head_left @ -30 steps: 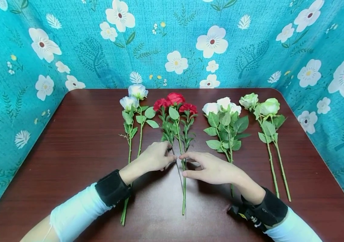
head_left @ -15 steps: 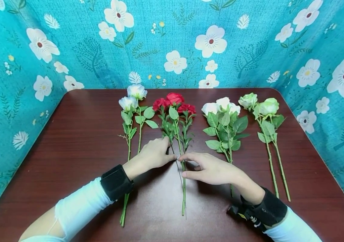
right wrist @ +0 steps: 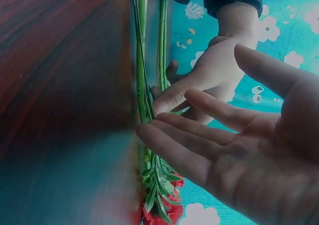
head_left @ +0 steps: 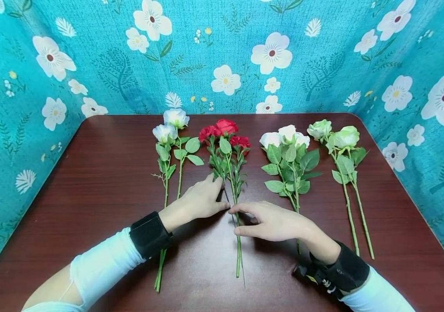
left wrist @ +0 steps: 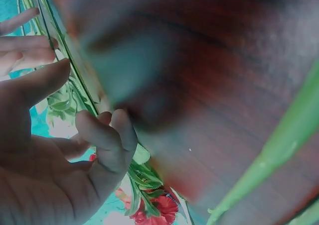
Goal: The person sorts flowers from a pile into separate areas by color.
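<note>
both hands meet over the stems of the bunch of three red artificial flowers with green leaves [head_left: 226, 143], which lies near the middle of the dark red-brown wooden worktop [head_left: 101, 182], blooms toward the far wall. left hand [head_left: 200, 200] lies on the worktop just left of those stems, fingers mostly straight and relaxed, their tips against the stems; the left wrist view shows the fingers [left wrist: 107, 140] loosely bent beside the thin green stems, gripping nothing. right hand [head_left: 274, 222] rests just right of the stems with fingers stretched out flat toward them, the forefinger tip at the stems and close to the left hand's fingertips; it holds nothing.

to the left of the red bunch lie two pale white roses on long green stems [head_left: 169, 130], partly under the left forearm. to its right lie a bunch of three cream-white roses with broad leaves [head_left: 286, 143], and beyond that two pale green roses [head_left: 337, 136]. a teal cloth with white flower print [head_left: 222, 56] rings the worktop.
</note>
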`<state>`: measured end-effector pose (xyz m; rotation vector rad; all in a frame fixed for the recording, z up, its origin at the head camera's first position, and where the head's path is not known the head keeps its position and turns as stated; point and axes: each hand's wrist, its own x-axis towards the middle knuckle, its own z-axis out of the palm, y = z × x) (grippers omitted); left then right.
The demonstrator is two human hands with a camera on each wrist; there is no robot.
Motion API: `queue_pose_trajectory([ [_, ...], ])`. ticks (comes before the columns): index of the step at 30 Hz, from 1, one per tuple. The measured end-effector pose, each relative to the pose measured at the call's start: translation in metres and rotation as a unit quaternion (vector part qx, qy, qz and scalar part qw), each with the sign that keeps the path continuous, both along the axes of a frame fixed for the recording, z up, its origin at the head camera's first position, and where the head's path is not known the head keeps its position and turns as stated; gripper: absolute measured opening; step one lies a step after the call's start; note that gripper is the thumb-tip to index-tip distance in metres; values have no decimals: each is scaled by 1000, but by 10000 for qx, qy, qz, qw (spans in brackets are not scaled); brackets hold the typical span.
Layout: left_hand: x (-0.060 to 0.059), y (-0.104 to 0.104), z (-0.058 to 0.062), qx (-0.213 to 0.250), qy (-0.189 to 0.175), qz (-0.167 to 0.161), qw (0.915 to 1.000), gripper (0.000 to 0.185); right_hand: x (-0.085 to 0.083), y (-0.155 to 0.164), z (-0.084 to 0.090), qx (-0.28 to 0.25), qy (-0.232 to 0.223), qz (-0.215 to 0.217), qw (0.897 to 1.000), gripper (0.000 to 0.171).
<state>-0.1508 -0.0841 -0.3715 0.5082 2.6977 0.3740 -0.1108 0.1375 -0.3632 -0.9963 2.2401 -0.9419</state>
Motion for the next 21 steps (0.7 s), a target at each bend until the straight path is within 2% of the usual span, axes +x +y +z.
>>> queue_pose_trajectory([
  [7, 4, -7, 0, 190, 55, -85, 9998, 50, 2, -2, 0, -19, 17, 98, 9999, 50],
  [12, 5, -19, 3, 230, 387, -25, 9990, 41, 0, 2, 3, -219, -103, -75, 9997, 49],
  [14, 5, -26, 5, 37, 646, 12, 9979, 42, -1, 5, 4, -269, -184, -173, 9993, 49],
  [17, 6, -38, 9, -420, 981, 234, 9940, 51, -3, 8, 7, -286, -320, -330, 9985, 51],
  [21, 5, -58, 13, -999, 1094, 566, 9873, 62, -5, 14, 12, -369, -583, -501, 9964, 51],
])
